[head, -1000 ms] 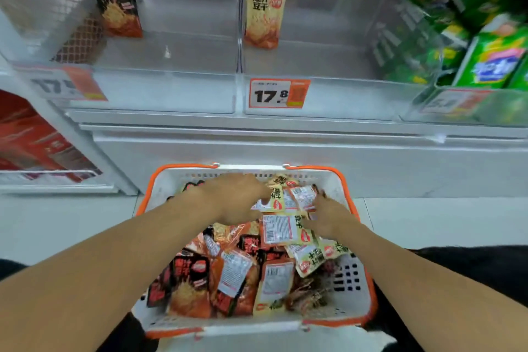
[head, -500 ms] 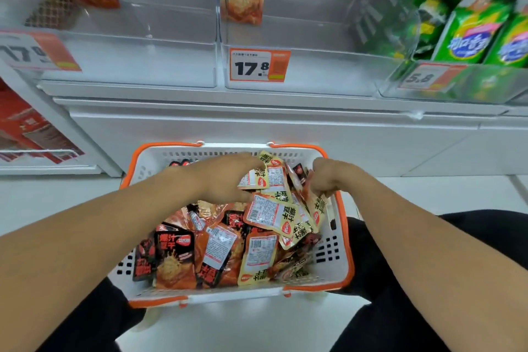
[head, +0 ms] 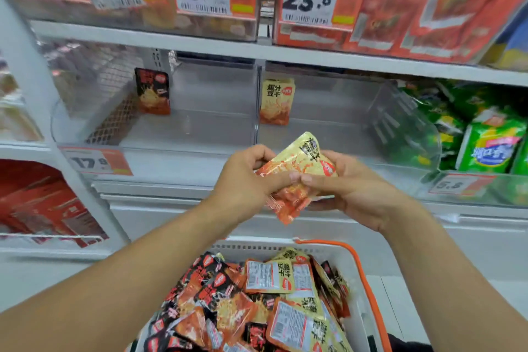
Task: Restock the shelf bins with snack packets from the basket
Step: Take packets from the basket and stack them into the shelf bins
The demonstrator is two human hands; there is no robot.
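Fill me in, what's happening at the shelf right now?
A person is restocking. Both the left hand and the right hand hold a bunch of yellow snack packets in front of the clear shelf bins. The bin with the yellow sample packet is nearly bare, as is the one beside it with the black sample packet. The white basket below is full of yellow and black packets.

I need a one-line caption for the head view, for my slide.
Both hands hold yellow snack packets above the basket.
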